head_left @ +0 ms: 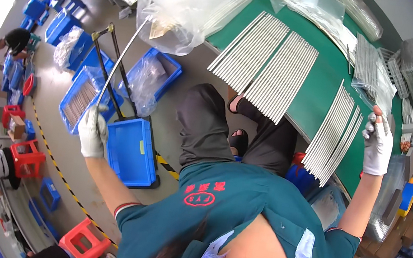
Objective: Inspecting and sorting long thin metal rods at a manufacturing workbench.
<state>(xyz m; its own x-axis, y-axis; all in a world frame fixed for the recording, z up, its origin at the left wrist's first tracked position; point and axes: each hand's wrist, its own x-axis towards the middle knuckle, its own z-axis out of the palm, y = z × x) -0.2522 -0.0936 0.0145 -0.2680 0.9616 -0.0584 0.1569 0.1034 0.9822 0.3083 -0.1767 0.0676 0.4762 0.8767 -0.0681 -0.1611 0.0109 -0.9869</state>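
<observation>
The left hand (92, 132), in a white glove, is closed around one end of a long rod (134, 37), out past the left end of the bench (326, 75). The rod slants up and away, its far tip in front of the clear bag (181, 10) that hangs off the bench's near left corner. Below that hand is a blue tray (130, 157); beside it, a blue crate (64, 106) holds more slim rods.

The right hand (378, 141), gloved with one fingertip bare, is raised towards the bench's right end. Its fingers are part bent and close together; I cannot tell whether they have hold of anything.

On the bench, pale rods lie side by side: a left row (248, 47), a middle row (281, 76) and a right row (329, 134), their near tips jutting past the near edge. The right row is nearest the right hand.

The rods look like smooth metal: probably stiff, light singly but weighty in a bunch, and apt to slip or roll under a glove. Gripped at one end, a rod would tip and swing; mid-length should balance best. The jutting tips offer an easy pick-up point.
</observation>
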